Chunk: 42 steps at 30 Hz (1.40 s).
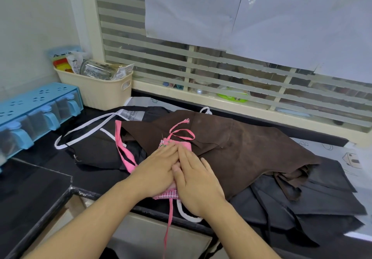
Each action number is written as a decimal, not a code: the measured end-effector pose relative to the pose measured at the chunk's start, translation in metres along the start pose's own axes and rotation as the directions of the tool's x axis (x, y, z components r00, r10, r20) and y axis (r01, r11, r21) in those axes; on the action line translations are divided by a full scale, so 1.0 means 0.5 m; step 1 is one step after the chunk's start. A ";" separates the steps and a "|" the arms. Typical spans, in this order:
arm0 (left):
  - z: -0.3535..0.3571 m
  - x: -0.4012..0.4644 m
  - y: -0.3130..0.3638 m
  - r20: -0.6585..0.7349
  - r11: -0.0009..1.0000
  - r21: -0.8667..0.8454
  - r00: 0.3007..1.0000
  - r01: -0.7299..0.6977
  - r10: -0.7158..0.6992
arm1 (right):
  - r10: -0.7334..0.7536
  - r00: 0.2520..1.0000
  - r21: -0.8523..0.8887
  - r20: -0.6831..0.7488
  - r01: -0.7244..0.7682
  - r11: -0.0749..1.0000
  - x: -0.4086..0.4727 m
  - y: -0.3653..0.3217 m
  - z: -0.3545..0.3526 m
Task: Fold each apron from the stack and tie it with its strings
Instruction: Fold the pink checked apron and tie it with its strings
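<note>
Two hands press flat on a small folded pink apron (168,195) at the centre of the frame: the left hand (159,170) and right hand (196,180) lie side by side, fingers straight, gripping nothing. The pink bundle rests on a brown apron (241,144), which lies over black aprons (322,202) spread across the dark surface (36,194). One pink string (182,132) loops above the fingertips; another (169,224) hangs over the surface's near edge at lower centre. A white-edged black apron (92,144) lies left of centre. At the left edge stands a blue spice rack (36,107); behind it, upper left, a cream basket (100,91) holds packets. A window with striped frosting (221,67) fills the upper right, with pale sheets (261,17) hung over its top.
</note>
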State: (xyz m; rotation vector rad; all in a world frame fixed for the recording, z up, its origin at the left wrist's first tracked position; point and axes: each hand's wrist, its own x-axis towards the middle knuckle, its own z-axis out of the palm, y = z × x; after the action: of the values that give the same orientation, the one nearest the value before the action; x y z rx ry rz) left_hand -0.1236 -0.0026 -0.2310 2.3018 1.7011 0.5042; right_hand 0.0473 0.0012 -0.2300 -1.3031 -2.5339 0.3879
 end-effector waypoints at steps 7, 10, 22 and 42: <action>-0.021 -0.073 -0.035 -0.276 0.999 -0.025 0.961 -0.022 0.014 | -0.045 0.941 0.212 -0.336 0.122 0.970 0.010 0.018 -0.002; -0.017 -0.086 -0.031 -0.335 0.996 -0.089 0.942 -0.003 -0.027 | -0.023 0.925 0.358 -0.379 0.170 0.918 -0.002 0.040 -0.028; -0.025 -0.091 -0.034 -0.272 0.980 -0.185 0.955 0.069 -0.118 | -0.119 0.988 0.240 -0.101 0.140 0.961 -0.032 0.045 -0.047; -0.068 0.020 0.015 -0.236 0.820 -0.178 0.785 0.544 -0.572 | 0.408 0.902 0.392 -0.142 -0.327 0.860 0.105 0.001 -0.078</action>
State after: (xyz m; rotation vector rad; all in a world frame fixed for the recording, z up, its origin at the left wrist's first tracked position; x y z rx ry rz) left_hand -0.1285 0.0041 -0.1956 1.5782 2.3062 0.7833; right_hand 0.0318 0.0489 -0.1882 -1.5780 -1.9082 0.7057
